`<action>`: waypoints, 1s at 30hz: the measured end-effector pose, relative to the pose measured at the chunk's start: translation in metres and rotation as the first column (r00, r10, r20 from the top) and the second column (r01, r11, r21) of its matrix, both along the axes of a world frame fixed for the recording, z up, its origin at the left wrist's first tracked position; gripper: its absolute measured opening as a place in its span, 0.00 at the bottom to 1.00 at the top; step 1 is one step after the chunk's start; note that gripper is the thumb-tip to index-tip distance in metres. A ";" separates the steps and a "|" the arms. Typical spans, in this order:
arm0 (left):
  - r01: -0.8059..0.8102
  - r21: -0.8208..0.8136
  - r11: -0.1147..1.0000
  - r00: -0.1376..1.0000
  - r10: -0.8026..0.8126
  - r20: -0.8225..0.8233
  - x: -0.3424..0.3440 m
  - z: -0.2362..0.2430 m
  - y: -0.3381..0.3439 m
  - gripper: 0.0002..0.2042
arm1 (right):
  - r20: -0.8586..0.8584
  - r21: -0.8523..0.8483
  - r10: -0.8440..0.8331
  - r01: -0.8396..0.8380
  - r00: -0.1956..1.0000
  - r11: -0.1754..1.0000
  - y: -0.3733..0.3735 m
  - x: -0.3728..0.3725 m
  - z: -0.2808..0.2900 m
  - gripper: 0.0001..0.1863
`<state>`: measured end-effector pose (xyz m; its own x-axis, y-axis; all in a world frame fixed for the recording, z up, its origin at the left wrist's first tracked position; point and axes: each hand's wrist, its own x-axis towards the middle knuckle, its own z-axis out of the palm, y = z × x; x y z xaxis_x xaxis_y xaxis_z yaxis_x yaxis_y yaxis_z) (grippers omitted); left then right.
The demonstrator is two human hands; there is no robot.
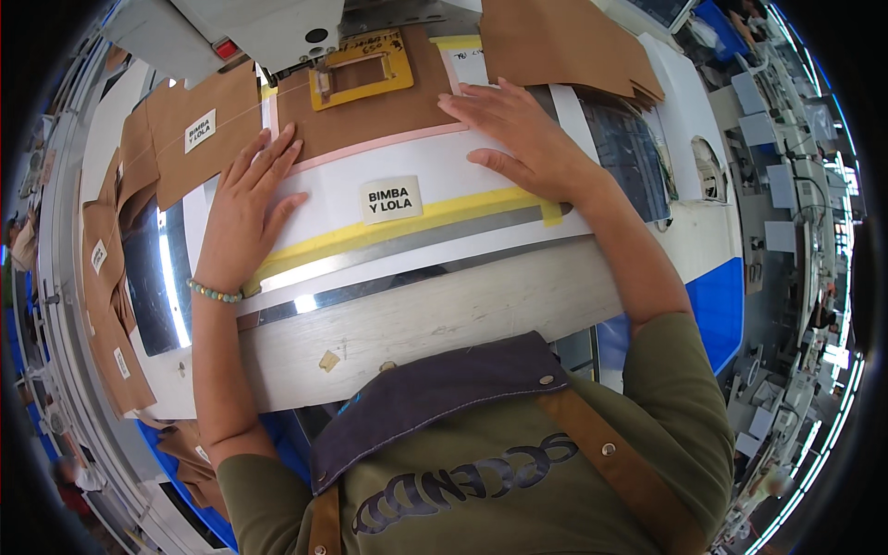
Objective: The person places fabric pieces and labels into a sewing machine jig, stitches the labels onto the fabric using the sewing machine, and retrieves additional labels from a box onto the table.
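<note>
Beneath the white sewing machine head [250, 28], we locate the central flat brown panel [427, 102], laid on a smooth white sheet [333, 190]. A yellow rectangular frame [365, 96] with an open window and dark handwriting lies on top of this panel, near the machine head. A narrow pink strip [384, 148] runs along the panel's near edge.

We note the left grip [248, 192], a bare hand, at the near left corner of the panel: fingers extended and slightly spread, thumb apart over the white sheet, nothing clamped. A bracelet of small coloured beads [217, 293] encircles the wrist. We note the right grip [518, 139] at the panel's right edge: palm down, fingers extended, thumb apart from them, nothing clamped.

Between the two grips and nearer to us, a white rectangular label with black lettering [391, 200] lies face up, its lower edge by a yellow tape strip [462, 215] that crosses the sheet.

To the left, we find a second brown panel [231, 102] bearing a similar white label [200, 130]. To the right, a stack of brown panels [564, 46] lies beyond the right grip. The pale desk [462, 298] extends along the near side.
</note>
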<state>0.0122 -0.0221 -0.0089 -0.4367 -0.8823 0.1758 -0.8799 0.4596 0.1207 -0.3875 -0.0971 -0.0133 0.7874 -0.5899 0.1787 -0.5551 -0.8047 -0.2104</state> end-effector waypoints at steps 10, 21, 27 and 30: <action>-0.003 -0.005 1.000 1.000 0.003 0.030 -0.002 0.002 0.001 0.29 | -0.066 -0.078 -0.032 0.027 0.997 0.997 -0.002 -0.001 -0.006 0.35; -0.035 0.011 0.999 0.999 0.035 -0.004 -0.003 0.001 0.000 0.28 | -0.088 -0.075 -0.022 0.016 0.996 0.997 -0.002 -0.002 -0.007 0.34; -0.014 0.019 1.000 0.997 0.015 -0.075 -0.002 0.003 0.001 0.28 | -0.022 -0.177 0.001 -0.005 1.000 0.984 0.007 0.011 0.014 0.29; -0.001 0.038 0.999 0.992 0.005 -0.124 -0.003 0.010 0.002 0.27 | 0.043 -0.311 0.180 -0.158 0.983 0.937 0.033 0.029 0.025 0.22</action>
<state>0.0097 -0.0201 0.0007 -0.4110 -0.8906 0.1946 -0.8585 0.4500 0.2461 -0.3583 -0.0646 0.0113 0.8498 -0.3578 0.3870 -0.3982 -0.9169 0.0265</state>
